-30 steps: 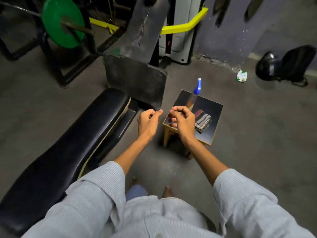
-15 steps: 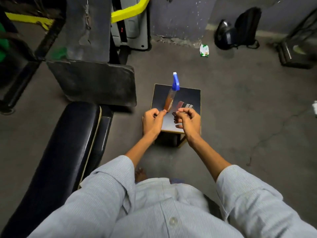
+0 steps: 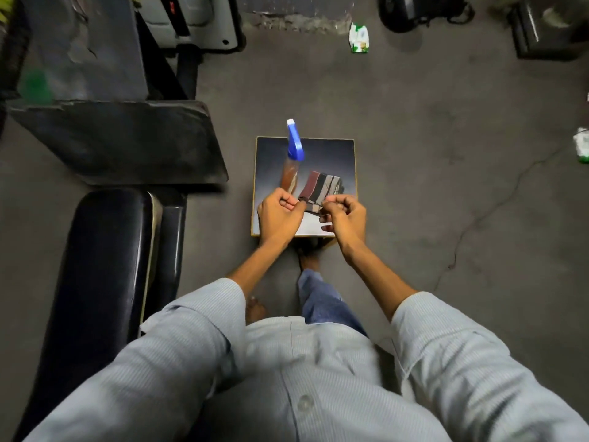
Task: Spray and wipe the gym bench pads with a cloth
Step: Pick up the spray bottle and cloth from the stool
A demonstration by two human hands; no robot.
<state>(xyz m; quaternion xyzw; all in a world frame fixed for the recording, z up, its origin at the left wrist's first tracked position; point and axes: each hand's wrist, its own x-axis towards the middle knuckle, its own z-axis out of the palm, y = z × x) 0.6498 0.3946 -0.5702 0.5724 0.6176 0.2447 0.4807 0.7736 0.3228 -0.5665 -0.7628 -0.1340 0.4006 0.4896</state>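
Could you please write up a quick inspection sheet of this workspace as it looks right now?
Surface: small dark-topped stool on a grey concrete floor.
Job's things: spray bottle with a blue head and folded striped cloth on the stool; black bench pad to the left.
Clutter: crumpled packet near the wall, another at the right edge.
Grippers: left hand and right hand curled over the near edge of the cloth; a firm grip cannot be confirmed.
Cables: nothing seen.
Surroundings: dark bag by the wall; gym machine behind the bench.
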